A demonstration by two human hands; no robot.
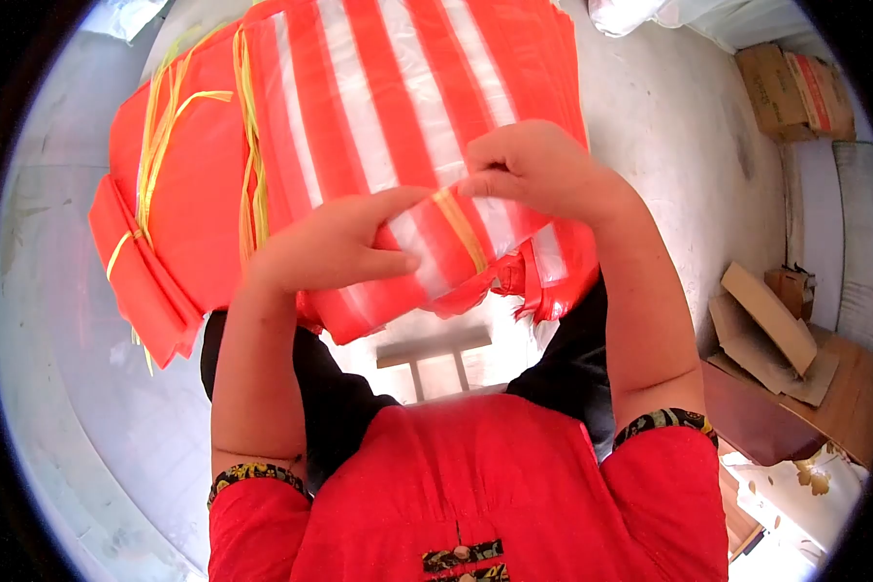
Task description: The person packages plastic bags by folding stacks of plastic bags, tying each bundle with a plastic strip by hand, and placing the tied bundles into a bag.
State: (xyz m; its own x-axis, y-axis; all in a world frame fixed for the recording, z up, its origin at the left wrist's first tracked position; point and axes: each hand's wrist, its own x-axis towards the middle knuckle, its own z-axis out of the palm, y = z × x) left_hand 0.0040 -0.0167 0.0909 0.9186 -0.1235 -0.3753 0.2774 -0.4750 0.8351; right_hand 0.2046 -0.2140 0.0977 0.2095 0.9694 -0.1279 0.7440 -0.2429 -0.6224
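A folded bundle of red-and-white striped plastic bags (412, 247) lies across my lap end of a larger stack of striped plastic sheets (378, 87). Around the bundle runs a yellow tie (461, 228). My left hand (344, 242) rests on the bundle's left part, thumb on its near face and fingers along its upper edge, gripping it. Just beside the tie's upper end, my right hand (533, 175) is closed, thumb and forefinger pinched together; the strip between them is mostly hidden. Red bag ends (533, 286) hang below the right side.
Left of the stack lie plain red bags (199, 165) with loose yellow strips (247, 145) across them. A rolled red bundle (141, 262) sits at the far left. Cardboard boxes (795, 92) and an opened carton (766, 330) stand at right. Below, a stool-like frame (435, 349) shows.
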